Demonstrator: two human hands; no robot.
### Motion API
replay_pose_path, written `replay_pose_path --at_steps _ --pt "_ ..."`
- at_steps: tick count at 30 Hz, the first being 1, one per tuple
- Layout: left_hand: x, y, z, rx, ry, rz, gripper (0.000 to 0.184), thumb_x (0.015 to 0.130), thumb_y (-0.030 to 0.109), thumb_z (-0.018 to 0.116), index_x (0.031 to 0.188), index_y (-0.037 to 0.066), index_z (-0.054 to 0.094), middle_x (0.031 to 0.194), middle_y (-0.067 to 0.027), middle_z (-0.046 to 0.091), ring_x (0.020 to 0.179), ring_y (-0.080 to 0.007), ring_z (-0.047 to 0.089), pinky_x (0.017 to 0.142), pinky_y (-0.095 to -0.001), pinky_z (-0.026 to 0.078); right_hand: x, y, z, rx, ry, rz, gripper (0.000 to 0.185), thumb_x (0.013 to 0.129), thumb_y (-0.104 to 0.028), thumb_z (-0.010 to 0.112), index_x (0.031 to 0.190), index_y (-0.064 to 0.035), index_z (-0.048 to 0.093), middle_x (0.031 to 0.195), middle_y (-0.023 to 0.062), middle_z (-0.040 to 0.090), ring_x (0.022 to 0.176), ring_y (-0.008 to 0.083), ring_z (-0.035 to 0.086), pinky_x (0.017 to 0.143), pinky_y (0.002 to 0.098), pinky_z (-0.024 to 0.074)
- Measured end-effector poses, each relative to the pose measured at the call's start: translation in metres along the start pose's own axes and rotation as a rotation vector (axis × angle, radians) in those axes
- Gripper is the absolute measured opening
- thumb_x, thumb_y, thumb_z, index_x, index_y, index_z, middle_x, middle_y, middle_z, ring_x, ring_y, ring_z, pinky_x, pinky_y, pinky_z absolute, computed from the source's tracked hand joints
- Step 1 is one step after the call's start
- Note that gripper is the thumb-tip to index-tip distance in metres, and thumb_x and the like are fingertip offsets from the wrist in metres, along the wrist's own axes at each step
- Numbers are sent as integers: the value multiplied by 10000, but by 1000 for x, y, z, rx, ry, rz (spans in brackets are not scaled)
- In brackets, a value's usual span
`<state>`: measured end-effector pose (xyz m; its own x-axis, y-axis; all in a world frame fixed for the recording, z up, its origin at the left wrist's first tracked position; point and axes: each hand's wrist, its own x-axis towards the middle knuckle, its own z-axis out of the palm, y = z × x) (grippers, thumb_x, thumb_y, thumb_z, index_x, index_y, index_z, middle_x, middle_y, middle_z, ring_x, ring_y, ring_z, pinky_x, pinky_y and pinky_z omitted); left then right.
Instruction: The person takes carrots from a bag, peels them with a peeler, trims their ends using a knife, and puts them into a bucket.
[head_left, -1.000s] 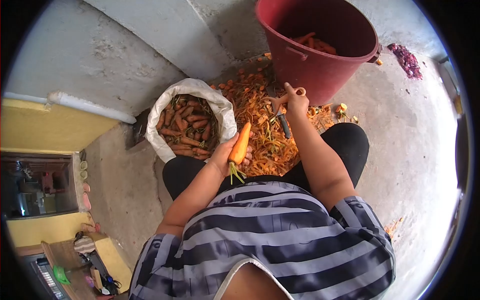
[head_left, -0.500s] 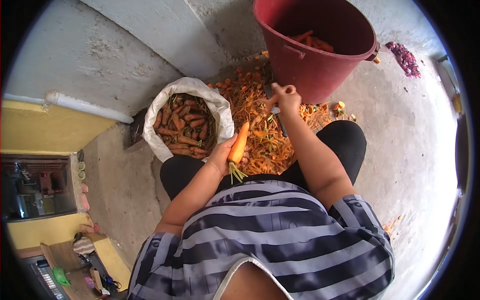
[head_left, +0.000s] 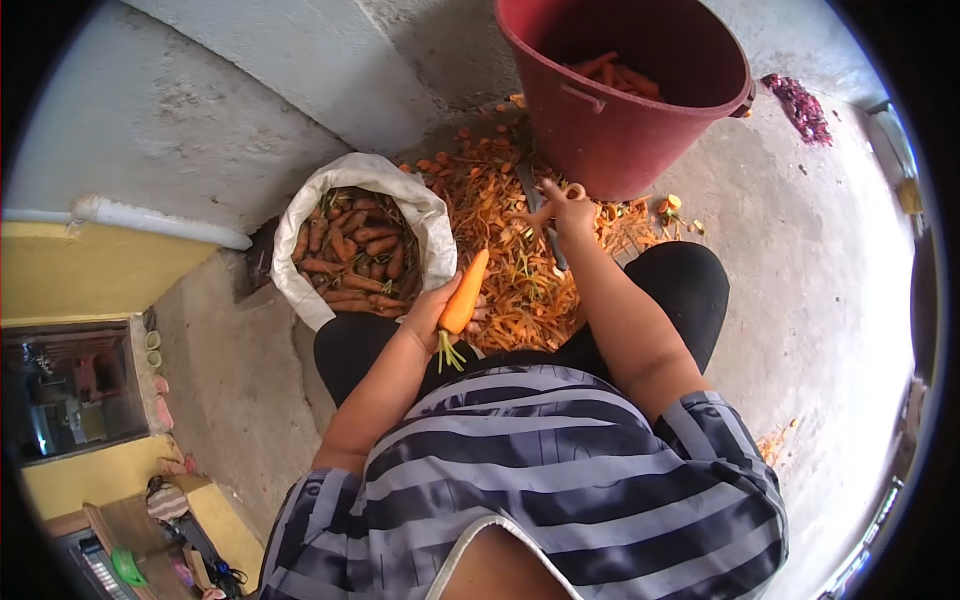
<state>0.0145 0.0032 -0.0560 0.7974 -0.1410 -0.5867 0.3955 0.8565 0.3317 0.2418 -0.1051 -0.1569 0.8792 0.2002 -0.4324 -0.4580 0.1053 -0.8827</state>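
Observation:
My left hand [head_left: 432,312] is closed around a peeled orange carrot [head_left: 465,292]. Its tip points up and away from me, and short green stems hang at the near end. My right hand [head_left: 568,212] is over the heap of orange peelings [head_left: 500,240], near the red bucket, with its fingers apart. Beneath that hand lies a knife [head_left: 558,252]; its dark handle shows on the near side and its blade beyond the fingers. Beside my left hand stands a white sack [head_left: 436,235] with a rolled rim, holding several unpeeled carrots [head_left: 350,245].
A tall red bucket [head_left: 610,135] containing peeled carrots [head_left: 625,78] stands at the far side. Cut carrot ends [head_left: 670,205] lie by its base. Purple scraps [head_left: 798,108] are on the concrete floor to the right. A grey wall [head_left: 220,110] rises behind the sack.
The view has shifted slightly. My right hand has drawn a little nearer to me over the peelings. The carrot stays in my left hand, and the knife appears to lie in the same place.

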Motion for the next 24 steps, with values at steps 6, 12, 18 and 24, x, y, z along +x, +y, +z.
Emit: replay_pose_path --at_steps 6,12,18,24 --pt "15 17 -37 93 148 70 416 903 384 408 1201 94 415 820 -60 461 688 -149 466 559 -242 426 33 61 -19 -788 118 204 419 756 -336 665 795 66 554 669 140 582 530 216 557 469 343 438" --pt "37 30 -77 203 303 134 357 878 296 501 1142 59 459 833 -62 538 706 -158 563 604 -279 487 51 81 -3 -786 -119 331 601 753 -503 582 972 57 573 841 194 614 785 314 611 659 385 487" --pt "62 48 -87 240 358 175 340 870 274 519 1097 27 462 854 -101 577 698 -176 588 575 -275 488 79 142 -16 -1410 -60 278 468 817 -355 523 1080 32 516 975 218 594 921 325 580 771 400 463" --pt "78 52 -73 398 373 114 342 858 194 544 1138 9 477 883 -40 546 753 -117 554 653 -242 451 99 148 -13 -1430 -164 340 497 740 -301 588 1133 -46 422 941 200 594 920 356 568 751 423 465"
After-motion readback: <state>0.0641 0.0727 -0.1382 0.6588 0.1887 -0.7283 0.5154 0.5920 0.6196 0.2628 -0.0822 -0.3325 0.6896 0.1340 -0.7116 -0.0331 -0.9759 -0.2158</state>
